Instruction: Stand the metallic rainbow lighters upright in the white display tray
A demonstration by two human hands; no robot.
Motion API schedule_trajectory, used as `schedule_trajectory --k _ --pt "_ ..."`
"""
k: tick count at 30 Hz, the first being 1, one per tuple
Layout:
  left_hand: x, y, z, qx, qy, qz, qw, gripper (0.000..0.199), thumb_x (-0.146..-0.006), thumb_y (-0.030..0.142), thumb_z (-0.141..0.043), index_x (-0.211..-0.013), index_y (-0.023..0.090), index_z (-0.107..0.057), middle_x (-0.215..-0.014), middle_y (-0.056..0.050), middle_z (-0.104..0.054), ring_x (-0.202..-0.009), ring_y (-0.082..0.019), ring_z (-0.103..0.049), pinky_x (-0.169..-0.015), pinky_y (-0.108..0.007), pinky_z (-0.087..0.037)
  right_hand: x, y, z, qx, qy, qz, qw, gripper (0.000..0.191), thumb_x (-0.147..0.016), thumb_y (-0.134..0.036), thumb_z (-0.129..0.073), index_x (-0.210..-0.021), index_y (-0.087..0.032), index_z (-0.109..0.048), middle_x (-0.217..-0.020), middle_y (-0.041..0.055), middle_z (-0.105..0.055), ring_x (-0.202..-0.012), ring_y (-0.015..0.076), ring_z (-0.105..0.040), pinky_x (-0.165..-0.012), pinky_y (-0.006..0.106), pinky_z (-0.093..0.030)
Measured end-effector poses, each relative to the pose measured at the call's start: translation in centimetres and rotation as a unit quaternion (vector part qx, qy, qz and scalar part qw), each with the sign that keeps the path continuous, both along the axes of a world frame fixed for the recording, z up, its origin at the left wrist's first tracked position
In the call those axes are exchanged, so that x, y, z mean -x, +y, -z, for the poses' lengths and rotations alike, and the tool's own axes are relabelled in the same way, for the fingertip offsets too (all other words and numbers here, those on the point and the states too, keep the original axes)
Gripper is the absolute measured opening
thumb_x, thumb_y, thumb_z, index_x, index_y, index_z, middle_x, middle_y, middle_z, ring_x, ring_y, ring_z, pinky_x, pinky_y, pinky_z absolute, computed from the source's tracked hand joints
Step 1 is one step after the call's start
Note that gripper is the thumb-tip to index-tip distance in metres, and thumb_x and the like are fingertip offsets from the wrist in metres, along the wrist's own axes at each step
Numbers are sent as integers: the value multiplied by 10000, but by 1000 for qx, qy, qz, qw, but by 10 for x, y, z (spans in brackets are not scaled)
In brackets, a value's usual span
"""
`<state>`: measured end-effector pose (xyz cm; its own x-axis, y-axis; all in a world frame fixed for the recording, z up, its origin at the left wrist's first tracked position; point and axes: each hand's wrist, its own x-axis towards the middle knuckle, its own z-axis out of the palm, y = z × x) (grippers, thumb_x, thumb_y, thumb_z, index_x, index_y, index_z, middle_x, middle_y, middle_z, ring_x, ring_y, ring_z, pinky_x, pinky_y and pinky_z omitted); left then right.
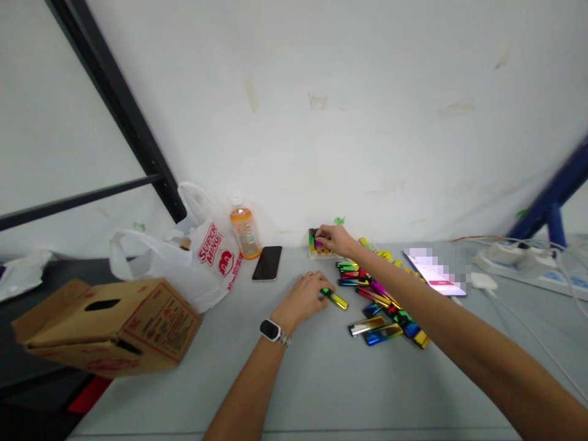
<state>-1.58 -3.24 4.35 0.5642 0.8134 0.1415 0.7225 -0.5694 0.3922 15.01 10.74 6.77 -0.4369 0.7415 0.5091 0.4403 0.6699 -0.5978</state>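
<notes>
Several shiny coloured lighters (383,332) lie in a loose pile on the grey table (312,386), partly behind my right forearm. My left hand (307,297), with a watch on its wrist, has its fingertips on a green and yellow lighter (337,299) left of the pile. Near the wall, my right hand (334,239) reaches to a small clear tray (312,254) of upright lighters. Its fingers are pinched on the top of a purple lighter (318,245) there.
A black phone (267,263), an orange bottle (246,233), a white plastic bag (184,269) and a cardboard box (114,324) are to the left. On the right are a lit phone (436,275), a white charger (484,281) with cables and a power strip (519,263).
</notes>
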Motion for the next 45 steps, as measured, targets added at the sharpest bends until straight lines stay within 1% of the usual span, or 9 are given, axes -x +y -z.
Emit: schedule_trajectory --k 4,8,15,21,29,32,37,41,45 --pt "11 9 5 14 -16 -39 999 231 -828 222 -619 -1033 222 -726 -994 -67 -672 -963 -231 -605 -901 -341 -471 -3 -9 -4 -57 -141 75 986 131 -857 -179 -602 -901 -208 -721 -872 49 -692 -686 162 -602 -642 272 -429" --pt "17 16 13 33 -43 -77 996 176 -820 282 -654 -959 177 -675 -930 -66 -659 -880 -210 -612 -800 -308 -480 -5 -24 -13 -121 -229 136 956 214 -924 -320 -563 -989 -220 -741 -1226 119 -548 -835 185 -618 -662 297 -453" --pt "13 16 13 44 -104 -105 988 105 -850 264 -588 -908 176 -577 -824 -23 -645 -763 -175 -582 -706 -289 -448 -6 -61 2 -95 -165 197 962 469 -953 -428 -524 -1386 -247 -534 -1234 138 -506 -941 241 -612 -681 326 -491" --pt "6 16 16 46 -178 -96 978 180 -878 343 -577 -927 170 -576 -786 -5 -630 -709 -146 -546 -668 -269 -428 -16 -113 27 -95 -30 182 978 295 -965 -393 -497 -1136 -212 -657 -1111 113 -563 -1033 252 -589 -910 392 -479" --pt "-14 10 17 34 -336 -98 936 348 -844 497 -618 -912 156 -604 -711 21 -547 -662 -118 -485 -640 -239 -408 -26 -144 26 -74 -9 129 989 260 -976 -383 -493 -1079 -222 -669 -1088 97 -649 -1090 266 -549 -1001 435 -391" --pt "-21 7 13 22 -392 -98 914 421 -801 574 -641 -870 161 -600 -691 22 -513 -661 -121 -473 -654 -251 -413 -21 -150 26 -30 14 105 994 298 -995 -429 -451 -1097 -226 -644 -1094 89 -670 -1076 259 -562 -991 432 -389" --pt "-33 1 11 16 -421 -96 902 450 -792 600 -652 -874 158 -643 -749 -6 -535 -700 -136 -495 -689 -276 -446 -10 -154 29 93 175 48 979 404 -983 -583 -387 -967 -237 -594 -823 19 -644 -793 186 -599 -770 324 -470" --pt "-41 -3 9 -12 -425 -71 902 376 -822 511 -677 -940 155 -706 -787 -9 -531 -668 -122 -487 -633 -263 -439 -4 -149 31 255 304 5 918 609 -882 -779 -334 -766 -218 -539 -583 -3 -561 -545 160 -535 -504 266 -433" --pt "-43 -5 5 -72 -432 -55 897 303 -816 448 -714 -919 164 -740 -786 -7 -525 -676 -115 -471 -611 -245 -405 -1 -148 28 364 363 -44 857 660 -802 -840 -364 -670 -207 -498 -435 -54 -399 -381 96 -333 -373 217 -241"
